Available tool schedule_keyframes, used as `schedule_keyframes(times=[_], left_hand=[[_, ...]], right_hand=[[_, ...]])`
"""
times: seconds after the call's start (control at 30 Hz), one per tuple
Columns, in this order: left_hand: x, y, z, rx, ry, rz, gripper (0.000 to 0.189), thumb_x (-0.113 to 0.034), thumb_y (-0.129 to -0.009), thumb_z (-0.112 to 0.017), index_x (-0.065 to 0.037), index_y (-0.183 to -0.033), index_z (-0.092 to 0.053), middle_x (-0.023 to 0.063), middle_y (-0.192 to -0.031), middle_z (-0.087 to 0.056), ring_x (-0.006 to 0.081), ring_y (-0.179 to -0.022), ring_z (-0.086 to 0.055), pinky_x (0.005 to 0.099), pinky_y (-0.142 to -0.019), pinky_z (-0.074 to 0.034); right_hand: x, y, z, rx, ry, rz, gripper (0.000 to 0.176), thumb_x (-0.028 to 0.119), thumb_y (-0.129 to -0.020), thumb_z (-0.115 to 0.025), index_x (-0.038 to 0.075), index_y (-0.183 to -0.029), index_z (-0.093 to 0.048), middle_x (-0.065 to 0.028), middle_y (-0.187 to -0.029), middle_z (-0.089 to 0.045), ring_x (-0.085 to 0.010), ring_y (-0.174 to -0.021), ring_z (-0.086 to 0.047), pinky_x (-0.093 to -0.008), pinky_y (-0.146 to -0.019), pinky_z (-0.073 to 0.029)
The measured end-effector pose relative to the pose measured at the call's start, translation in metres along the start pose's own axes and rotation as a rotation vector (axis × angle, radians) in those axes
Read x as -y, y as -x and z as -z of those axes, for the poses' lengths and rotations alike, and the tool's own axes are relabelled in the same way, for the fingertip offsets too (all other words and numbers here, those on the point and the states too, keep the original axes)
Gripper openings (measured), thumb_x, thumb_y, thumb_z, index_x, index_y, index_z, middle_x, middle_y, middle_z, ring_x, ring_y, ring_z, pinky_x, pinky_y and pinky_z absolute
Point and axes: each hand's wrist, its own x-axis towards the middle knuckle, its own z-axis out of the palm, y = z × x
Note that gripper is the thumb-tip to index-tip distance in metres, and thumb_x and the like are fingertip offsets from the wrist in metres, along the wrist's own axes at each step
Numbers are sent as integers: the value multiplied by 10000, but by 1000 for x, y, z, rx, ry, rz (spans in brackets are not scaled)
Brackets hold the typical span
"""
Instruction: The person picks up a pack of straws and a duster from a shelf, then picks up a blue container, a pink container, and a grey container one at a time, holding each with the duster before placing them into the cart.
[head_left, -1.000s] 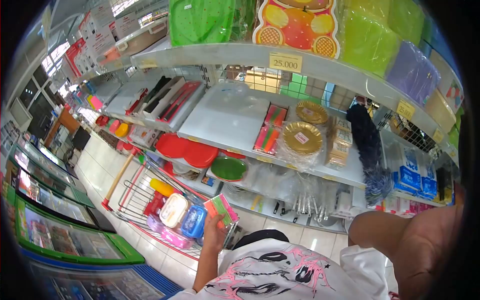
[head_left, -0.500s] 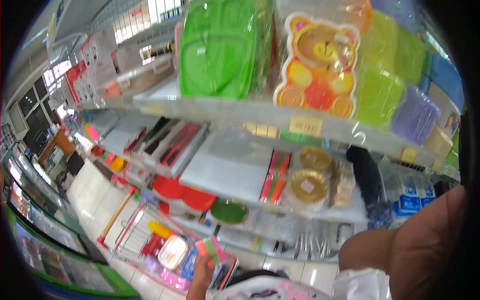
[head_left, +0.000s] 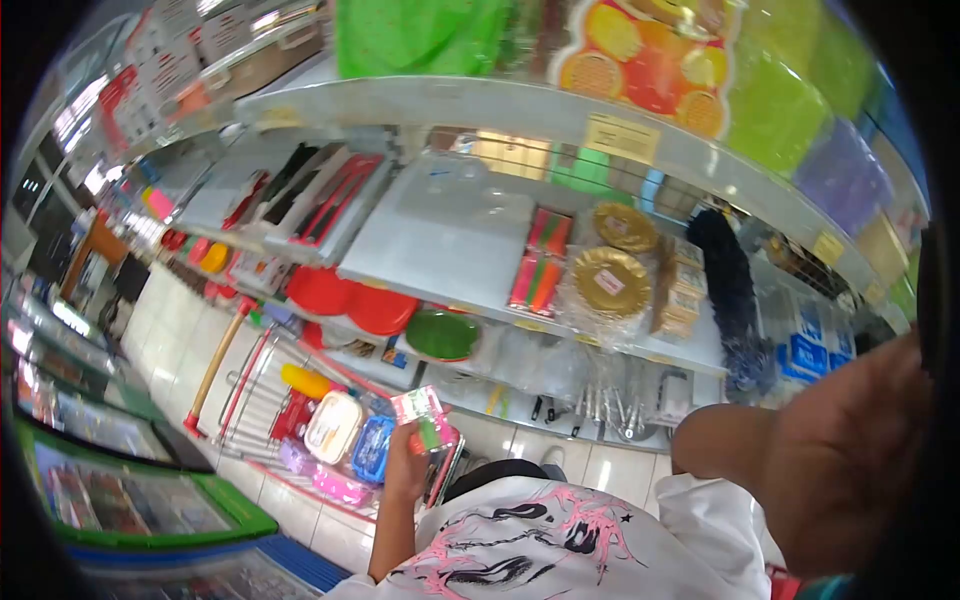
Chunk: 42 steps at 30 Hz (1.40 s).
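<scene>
As the right hand [head_left: 850, 450] looms at the edge of view, its fingers hidden and its grip impossible to tell, a person's left hand [head_left: 404, 462] grips a colorful packet [head_left: 424, 418] near a blue box [head_left: 372, 449] in a shopping cart [head_left: 236, 395]. The packet appears held up for viewing; moving it would call for clearing the cart's rim. Beyond, similar packets [head_left: 540, 262] sit beside gold plates [head_left: 610, 281] on a gray shelf [head_left: 440, 228], with tiled floor [head_left: 165, 330] stretching away.
</scene>
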Motion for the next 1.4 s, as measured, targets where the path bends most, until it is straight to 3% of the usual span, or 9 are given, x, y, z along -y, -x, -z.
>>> schedule_keyframes(times=[0.13, 0.37, 0.57, 0.8, 0.97, 1.13, 1.23, 1.37, 1.4], left_hand=[[-8, 3, -3, -71, 21, 17, 546, -486, -946, -408, -52, -1271, -473, 155, -1096, -635, 227, -958, -624, 347, -821, -495], [-17, 2, 4, 87, 388, 74, 564, -472, -968, -376, -43, -1332, -416, 161, -1300, -509, 320, -1099, -558, 450, -957, -440], [-40, -10, -15, 349, 476, 98, 544, -425, -987, -336, -112, -1430, -316, 174, -1324, -483, 313, -1082, -564, 438, -934, -456], [-29, -9, -10, 291, 687, 87, 543, -368, -992, -322, -113, -1463, -231, 229, -1370, -417, 350, -1222, -474, 458, -1034, -394], [-9, -6, -1, 230, 785, 77, 517, -324, -1001, -307, -76, -1450, -248, 235, -1432, -332, 358, -1306, -373, 460, -1102, -298], [7, -13, -8, 498, 1125, 186, 502, -323, -993, -331, -83, -1433, -288, 203, -1412, -369, 355, -1270, -413, 486, -1067, -342], [12, -24, -16, 284, 612, 221, 467, -271, -967, -380, -78, -1392, -372, 151, -1301, -500, 254, -1196, -498, 438, -1056, -362], [17, -18, -2, 164, 801, 264, 441, -228, -969, -390, -34, -1365, -397, 158, -1300, -502, 285, -1212, -485, 420, -1035, -389], [37, -24, 18, 464, 985, 180, 446, -232, -975, -396, -28, -1371, -387, 171, -1321, -488, 303, -1239, -460, 427, -1046, -374]], right_hand=[[-8, 49, 26, 290, 840, -163, 48, -40, -675, -645, -22, -704, -611, -107, -582, -571, -198, -527, -521, -300, -540, -424], [-31, 151, 290, 871, 1770, -1201, 668, 473, -843, -603, -47, -1252, -513, -257, -1243, -544, -373, -1203, -493, -391, -1023, -365], [-40, 219, 421, 1008, 1606, -1358, 611, 410, -798, -636, 20, -1251, -513, -273, -1125, -596, -419, -1041, -572, -429, -868, -451], [41, 140, 333, 674, 1843, -1083, 530, 359, -872, -574, -21, -1239, -525, -246, -1162, -597, -394, -1087, -561, -397, -906, -429], [132, 151, 240, 457, 1663, -1437, 559, 327, -914, -563, -88, -1278, -470, -240, -1287, -518, -318, -1163, -498, -381, -1000, -350], [127, 222, 124, 910, 971, -1632, 403, 223, -679, -672, -12, -1001, -610, -216, -1001, -577, -365, -936, -543, -430, -824, -435], [71, 241, 70, 1313, 548, -1479, 394, 296, -656, -736, -21, -868, -635, -209, -708, -593, -383, -665, -583, -409, -622, -463], [43, 257, 79, 1297, 739, -1513, 374, 311, -689, -728, -18, -842, -639, -228, -650, -586, -416, -618, -587, -434, -565, -454], [41, 260, 82, 1213, 884, -1480, 375, 309, -697, -725, -23, -850, -639, -231, -658, -590, -414, -637, -595, -438, -574, -456]])
